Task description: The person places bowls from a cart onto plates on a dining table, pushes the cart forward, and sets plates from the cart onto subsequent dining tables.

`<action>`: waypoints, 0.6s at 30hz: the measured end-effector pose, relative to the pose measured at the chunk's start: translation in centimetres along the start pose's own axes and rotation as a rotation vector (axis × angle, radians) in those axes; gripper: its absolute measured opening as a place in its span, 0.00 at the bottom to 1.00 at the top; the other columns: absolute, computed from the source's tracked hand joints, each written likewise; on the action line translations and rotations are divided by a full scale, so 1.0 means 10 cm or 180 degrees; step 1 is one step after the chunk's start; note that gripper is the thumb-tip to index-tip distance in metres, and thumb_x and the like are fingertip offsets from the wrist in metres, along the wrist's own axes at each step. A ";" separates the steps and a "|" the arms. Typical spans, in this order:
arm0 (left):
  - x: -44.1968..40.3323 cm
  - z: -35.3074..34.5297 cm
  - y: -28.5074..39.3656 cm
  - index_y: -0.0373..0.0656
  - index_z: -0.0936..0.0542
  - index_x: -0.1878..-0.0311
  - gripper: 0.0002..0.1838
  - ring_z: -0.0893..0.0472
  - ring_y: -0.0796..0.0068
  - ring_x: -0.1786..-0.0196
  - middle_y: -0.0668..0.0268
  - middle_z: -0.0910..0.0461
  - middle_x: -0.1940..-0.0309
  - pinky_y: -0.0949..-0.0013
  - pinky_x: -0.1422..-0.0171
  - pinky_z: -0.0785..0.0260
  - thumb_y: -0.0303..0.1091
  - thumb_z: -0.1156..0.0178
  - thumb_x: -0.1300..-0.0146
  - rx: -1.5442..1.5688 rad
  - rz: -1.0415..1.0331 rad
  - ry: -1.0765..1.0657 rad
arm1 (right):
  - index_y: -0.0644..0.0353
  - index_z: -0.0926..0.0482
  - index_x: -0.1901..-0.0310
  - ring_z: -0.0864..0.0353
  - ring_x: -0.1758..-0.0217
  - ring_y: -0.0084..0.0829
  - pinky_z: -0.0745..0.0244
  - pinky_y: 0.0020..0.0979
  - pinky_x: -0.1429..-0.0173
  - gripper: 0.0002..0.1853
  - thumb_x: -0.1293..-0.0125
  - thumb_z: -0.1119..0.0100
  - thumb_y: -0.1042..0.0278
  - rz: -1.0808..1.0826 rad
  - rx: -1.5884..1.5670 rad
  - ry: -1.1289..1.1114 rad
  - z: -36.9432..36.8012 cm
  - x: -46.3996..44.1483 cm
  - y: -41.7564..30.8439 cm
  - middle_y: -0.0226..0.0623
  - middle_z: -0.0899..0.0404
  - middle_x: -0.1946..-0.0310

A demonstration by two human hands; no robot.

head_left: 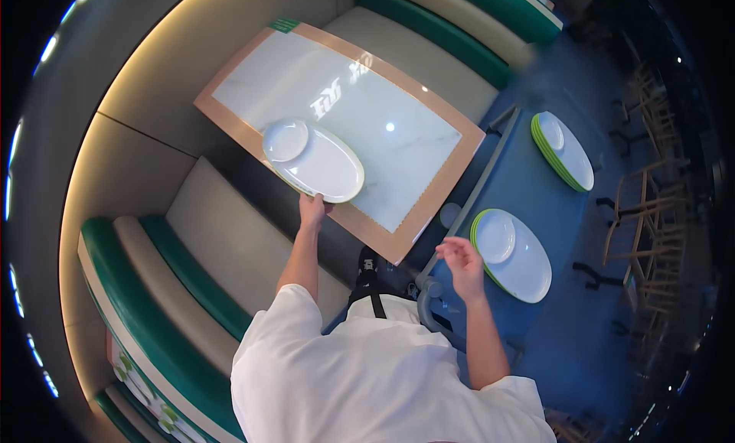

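My left hand (314,210) grips the near edge of a white oval plate (331,170) with a pale green rim and a round section at one end. That plate is over the near long edge of the table (256,72); whether it rests on the top or hovers, I cannot tell. My right hand (463,265) is raised, holding nothing, its fingers loosely bent and apart. It is beside a stack of similar plates (528,265) on a blue-grey cart (513,167). Farther along the cart stands another stack of green-edged plates (573,156).
Padded bench seats (218,213) with green backs flank the table on both sides. A green card (285,25) lies at its far corner, by the lit wall. The cart's rail (478,179) runs close to the table's end. Wooden chairs (651,221) stand beyond the cart.
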State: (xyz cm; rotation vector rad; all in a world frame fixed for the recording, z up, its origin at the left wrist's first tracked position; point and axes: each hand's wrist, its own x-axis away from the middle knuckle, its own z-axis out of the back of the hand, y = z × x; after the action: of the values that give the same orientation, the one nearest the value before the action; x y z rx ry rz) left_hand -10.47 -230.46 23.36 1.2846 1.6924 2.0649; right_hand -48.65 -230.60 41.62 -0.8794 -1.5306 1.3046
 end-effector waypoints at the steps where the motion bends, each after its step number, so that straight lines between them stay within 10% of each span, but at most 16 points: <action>1: -0.15 0.03 -0.03 0.32 0.35 0.37 0.18 0.12 0.60 0.67 0.48 0.17 0.54 0.63 0.64 0.14 0.25 0.50 0.28 0.0014 0.0052 -0.0021 | 0.65 0.22 0.44 0.15 0.53 0.26 0.20 0.30 0.44 0.12 0.24 0.41 0.70 -0.0046 0.0001 0.0054 0.01 -0.04 -0.09 0.39 0.14 0.55; 9: -1.02 0.26 0.14 0.30 0.38 0.30 0.24 0.12 0.51 0.55 0.44 0.19 0.46 0.53 0.52 0.13 0.26 0.51 0.26 -0.0280 0.0149 0.0130 | 0.66 0.21 0.47 0.16 0.58 0.25 0.21 0.27 0.49 0.10 0.24 0.41 0.70 -0.0176 0.0430 0.0517 -0.17 -0.07 0.20 0.38 0.13 0.59; 16: -2.37 0.77 -0.25 0.33 0.31 0.33 0.23 0.11 0.55 0.62 0.46 0.19 0.46 0.58 0.63 0.14 0.23 0.50 0.31 -0.0737 -0.0600 0.0323 | 0.65 0.19 0.50 0.14 0.57 0.23 0.20 0.27 0.50 0.09 0.25 0.38 0.69 -0.0800 0.1069 0.0444 -0.36 0.22 0.61 0.38 0.12 0.60; 18: -2.18 0.69 0.44 0.32 0.29 0.34 0.22 0.11 0.54 0.61 0.47 0.18 0.44 0.56 0.61 0.14 0.23 0.49 0.32 -0.0423 0.0490 0.0295 | 0.66 0.18 0.51 0.14 0.59 0.24 0.21 0.27 0.51 0.09 0.27 0.38 0.70 -0.0785 0.1508 0.0323 -0.42 0.22 0.58 0.38 0.11 0.62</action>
State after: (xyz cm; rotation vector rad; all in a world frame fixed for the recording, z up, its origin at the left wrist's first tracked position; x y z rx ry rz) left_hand 9.28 -240.48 16.17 1.3343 1.5045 2.3147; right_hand -45.67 -226.11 36.43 -0.4320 -1.1384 1.3381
